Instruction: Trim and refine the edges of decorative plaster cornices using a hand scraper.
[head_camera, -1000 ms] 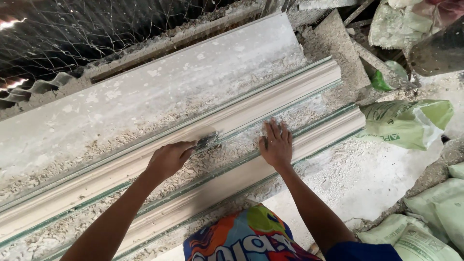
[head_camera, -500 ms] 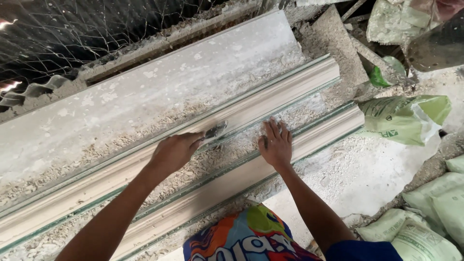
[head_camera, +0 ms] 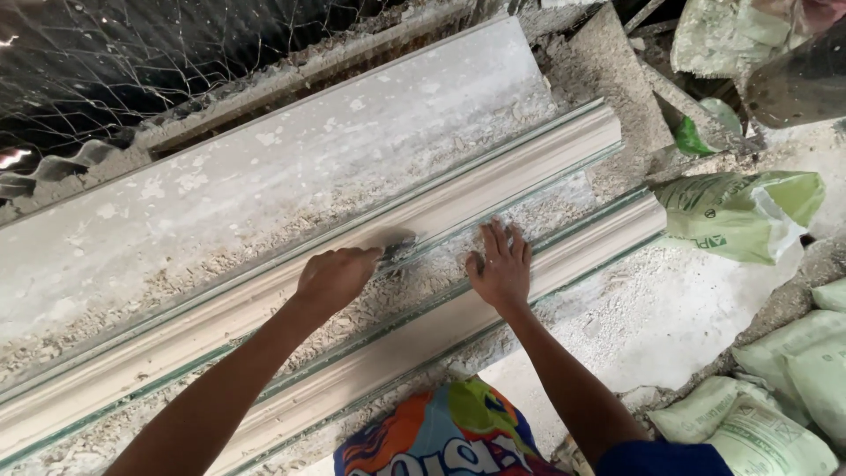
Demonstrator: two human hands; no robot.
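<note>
Left hand (head_camera: 333,278): fingers curled closed around a small dark-bladed scraping tool (head_camera: 398,251), whose blade projects toward 2 o'clock and touches the long pale moulded plaster cornice strip (head_camera: 493,189). Right hand (head_camera: 500,269): fingers extended and slightly spread, palm down, holding nothing, pressed on the crumbly white plaster debris (head_camera: 423,280) filling the channel between that strip and the second pale moulded strip (head_camera: 582,251). Green woven sacks (head_camera: 736,211) lie at 3 o'clock of the right hand. Wire mesh (head_camera: 159,62) at 11 o'clock.
</note>
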